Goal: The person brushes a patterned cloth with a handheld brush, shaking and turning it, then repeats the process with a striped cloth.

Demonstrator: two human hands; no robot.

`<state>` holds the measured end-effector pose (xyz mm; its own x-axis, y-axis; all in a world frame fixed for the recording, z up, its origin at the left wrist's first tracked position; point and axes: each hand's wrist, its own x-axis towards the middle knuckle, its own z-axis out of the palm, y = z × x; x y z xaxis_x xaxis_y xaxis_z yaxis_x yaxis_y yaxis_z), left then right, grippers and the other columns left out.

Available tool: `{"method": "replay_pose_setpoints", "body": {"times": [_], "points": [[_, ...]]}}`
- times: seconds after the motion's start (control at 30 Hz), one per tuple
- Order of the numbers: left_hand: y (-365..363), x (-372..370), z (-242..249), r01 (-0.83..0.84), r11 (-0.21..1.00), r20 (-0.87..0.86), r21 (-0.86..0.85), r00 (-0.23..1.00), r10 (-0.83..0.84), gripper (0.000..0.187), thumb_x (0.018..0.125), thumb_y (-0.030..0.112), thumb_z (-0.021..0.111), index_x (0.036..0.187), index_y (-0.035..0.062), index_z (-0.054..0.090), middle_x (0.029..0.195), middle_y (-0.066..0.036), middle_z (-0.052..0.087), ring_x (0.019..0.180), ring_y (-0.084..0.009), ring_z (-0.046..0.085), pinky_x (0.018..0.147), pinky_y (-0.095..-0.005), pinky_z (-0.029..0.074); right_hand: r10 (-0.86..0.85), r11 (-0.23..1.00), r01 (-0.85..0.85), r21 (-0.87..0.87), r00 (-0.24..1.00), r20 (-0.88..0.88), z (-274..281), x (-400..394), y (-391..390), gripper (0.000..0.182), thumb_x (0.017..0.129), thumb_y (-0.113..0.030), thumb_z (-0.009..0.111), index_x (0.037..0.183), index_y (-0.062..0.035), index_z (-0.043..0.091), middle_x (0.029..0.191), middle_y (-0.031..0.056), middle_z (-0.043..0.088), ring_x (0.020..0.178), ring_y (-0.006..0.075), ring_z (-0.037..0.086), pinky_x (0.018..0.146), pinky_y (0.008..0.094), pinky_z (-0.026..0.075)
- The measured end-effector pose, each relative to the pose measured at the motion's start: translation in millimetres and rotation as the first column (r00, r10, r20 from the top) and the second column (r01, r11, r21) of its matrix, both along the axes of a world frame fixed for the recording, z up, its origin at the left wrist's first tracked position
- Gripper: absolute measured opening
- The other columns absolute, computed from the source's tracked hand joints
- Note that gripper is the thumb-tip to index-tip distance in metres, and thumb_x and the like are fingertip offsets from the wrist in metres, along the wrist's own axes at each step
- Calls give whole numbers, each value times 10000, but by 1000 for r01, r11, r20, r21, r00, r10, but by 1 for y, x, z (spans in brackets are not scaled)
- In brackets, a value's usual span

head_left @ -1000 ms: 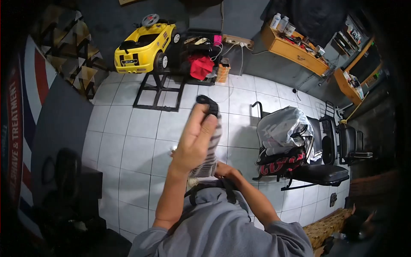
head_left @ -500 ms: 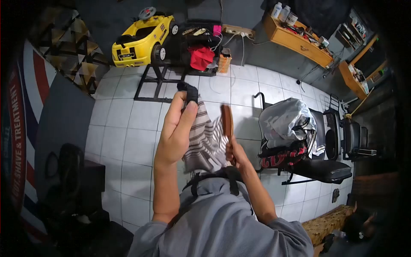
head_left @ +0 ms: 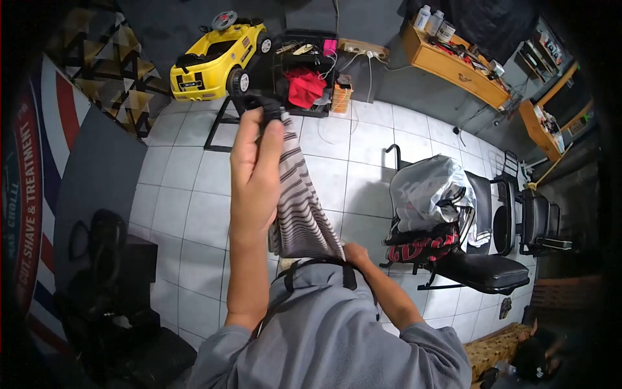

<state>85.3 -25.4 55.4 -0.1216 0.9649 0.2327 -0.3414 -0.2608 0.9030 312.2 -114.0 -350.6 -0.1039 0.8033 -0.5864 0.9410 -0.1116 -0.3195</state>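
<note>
A striped barber cape [head_left: 298, 214], light with dark lines, hangs in folds in front of my body. My left hand [head_left: 256, 168] is raised and pinches its black neckband [head_left: 262, 107] between thumb and fingers. Low at the right edge of the cape is my right hand [head_left: 355, 253], closed, with its fingers mostly hidden by the cloth. The brown wooden brush seen in that hand half a second ago is out of sight, apparently behind the cape.
A black barber chair [head_left: 483, 272] with a silvery cape [head_left: 431, 194] over it stands to the right. Ahead are a yellow toy car [head_left: 220, 58], a black cart [head_left: 308, 48] and a wooden wall drawer [head_left: 457, 68]. A person [head_left: 541, 353] is at lower right.
My left hand has risen with the neckband, drawing the cape out longer. My right hand has moved down to its lower edge, and the brush has gone from view.
</note>
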Motion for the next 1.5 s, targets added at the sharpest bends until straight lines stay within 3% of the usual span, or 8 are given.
{"method": "replay_pose_setpoints", "body": {"times": [0.17,0.23,0.5,0.77,1.0,1.13,1.27,1.5], "points": [[-5,7,-10,13,994,74,-113,997,-5,140,971,141,431,1077,61,476,812,42,499,688,-4,429,596,-152,375,-366,931,353,-96,888,-280,-12,35,9,526,904,-493,444,840,-1,617,633,134,600,573,247,596,503,392,450],[-5,11,-22,35,989,-59,-147,997,-44,136,970,155,431,1055,57,472,764,41,500,641,-12,429,549,-169,372,-705,706,442,-553,362,-610,76,26,26,572,887,-596,418,681,-73,521,511,19,446,439,118,429,394,283,326],[7,52,-38,43,997,-378,-62,924,-64,187,966,160,421,1051,-5,438,738,-9,491,650,-74,421,563,-237,373,-268,961,9,-276,-212,-940,244,-22,47,401,967,-453,356,745,-120,383,604,-44,344,481,64,301,413,222,238],[20,38,-18,26,1000,336,-2,942,-24,353,950,97,471,1297,80,411,962,34,540,776,-33,484,664,-182,421,139,990,-143,-9,973,-187,51,13,31,430,900,-399,445,1005,-20,622,990,217,630,941,379,593,784,449,472],[19,41,-38,-140,977,296,-161,937,183,519,974,171,426,1445,147,210,1335,-32,414,1161,-148,450,978,-307,373,-268,955,293,52,923,-276,17,52,41,584,871,-519,459,1004,19,644,953,254,637,888,351,641,762,431,482],[14,49,-61,67,971,287,-232,958,2,501,991,178,375,1456,167,189,1331,16,418,1119,-103,462,955,-282,384,-628,688,448,-571,-27,-778,175,17,76,522,905,-619,334,692,-144,369,531,-55,284,399,73,240,371,231,180],[3,59,-45,395,914,519,-92,802,-295,606,974,162,410,1466,109,59,1372,-15,347,1204,-129,390,1009,-275,321,-594,765,157,-624,-199,-779,271,-5,73,526,942,-579,249,675,-135,341,511,-52,261,398,78,253,376,230,204],[6,51,-39,306,946,495,106,809,-317,655,906,16,434,1458,176,120,1010,-53,491,839,-139,520,744,-282,475,258,950,-90,299,765,-590,64,-9,65,563,944,-501,297,956,-31,608,792,158,626,700,279,589,662,407,459]]}}
